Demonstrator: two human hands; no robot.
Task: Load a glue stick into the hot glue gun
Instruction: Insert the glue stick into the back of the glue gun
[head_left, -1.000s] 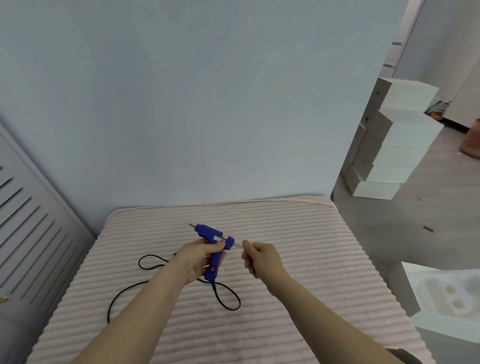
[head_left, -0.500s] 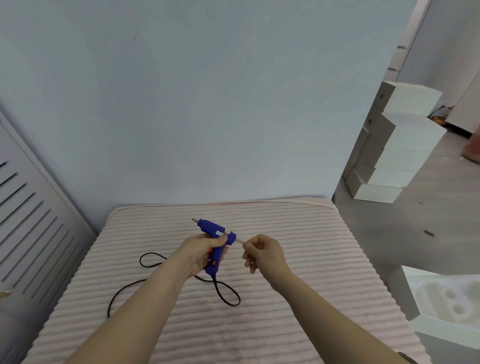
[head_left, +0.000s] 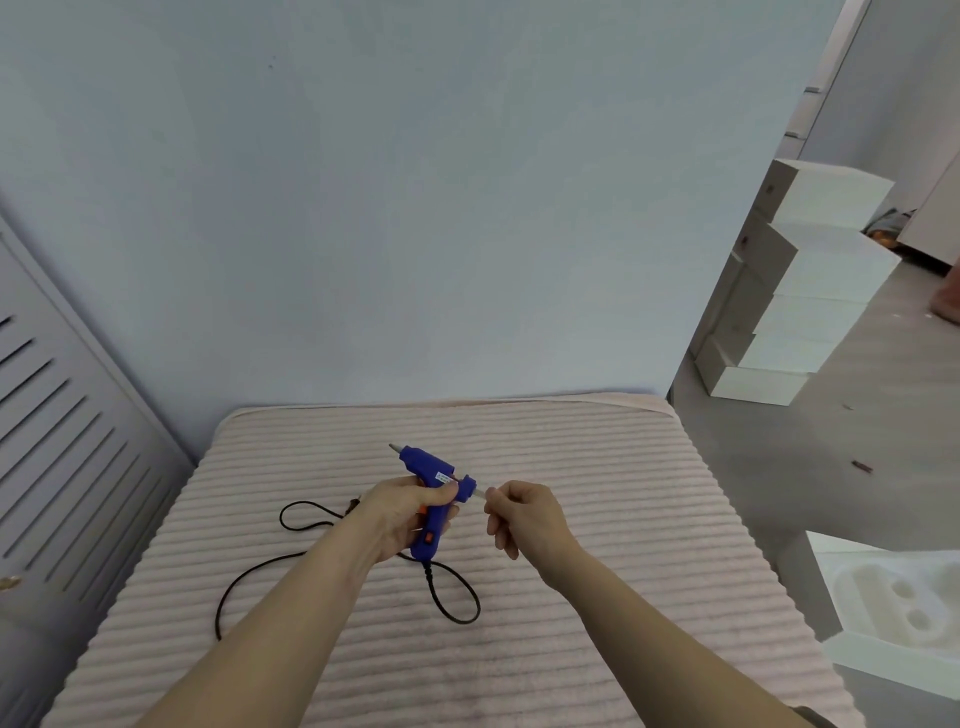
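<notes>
My left hand (head_left: 397, 514) grips the handle of a blue hot glue gun (head_left: 432, 475), held above the pink ribbed mat (head_left: 597, 467), nozzle pointing up and to the left. A short clear glue stick (head_left: 480, 493) pokes out of the gun's rear opening. My right hand (head_left: 524, 517) pinches the stick's free end just behind the gun. Only a small length of stick shows between the gun and my fingers. The gun's black cord (head_left: 452, 597) loops on the mat below.
The mat's far edge meets a pale blue wall (head_left: 415, 208). A slatted grey panel (head_left: 62, 441) stands at the left. White boxes (head_left: 800, 301) are stacked on the floor at the right, and a white foam insert (head_left: 893, 608) lies at the lower right.
My right hand has moved left toward the gun, and less of the glue stick shows behind the gun. The left hand keeps its grip on the gun, which has hardly shifted.
</notes>
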